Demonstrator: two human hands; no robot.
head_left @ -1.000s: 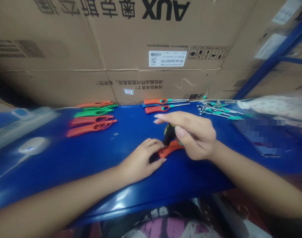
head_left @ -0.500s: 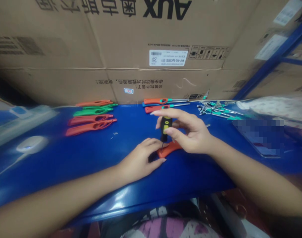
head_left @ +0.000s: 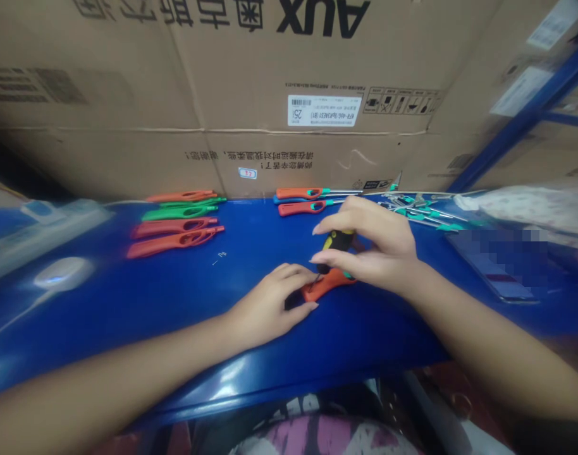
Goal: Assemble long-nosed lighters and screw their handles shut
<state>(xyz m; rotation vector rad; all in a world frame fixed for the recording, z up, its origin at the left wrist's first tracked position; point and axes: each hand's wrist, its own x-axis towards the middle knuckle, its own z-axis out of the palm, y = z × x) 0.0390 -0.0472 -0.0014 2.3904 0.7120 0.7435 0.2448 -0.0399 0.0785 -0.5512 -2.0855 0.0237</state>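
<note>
An orange gas lighter (head_left: 327, 287) lies on the blue table, partly covered by my hands. My left hand (head_left: 274, 303) grips its near-left end between thumb and fingers, pressing it to the table. In my right hand (head_left: 377, 243) is a black and yellow screwdriver (head_left: 335, 243), held tilted, with its shaft angled down toward the lighter's left end. Whether the tip touches a screw cannot be made out. A few tiny screws (head_left: 219, 257) lie on the table left of my hands.
Orange, green and red lighter handle shells (head_left: 178, 243) lie at the left. Assembled lighters (head_left: 301, 207) sit at the back by the cardboard box (head_left: 251, 76). Metal lighter rods with teal parts (head_left: 426, 215), a phone (head_left: 495, 265) and a power strip (head_left: 47, 237) surround the work spot.
My right hand has shifted slightly right and up, and the screwdriver has gone from nearly upright to tilted rightward. My left hand stays on the lighter.
</note>
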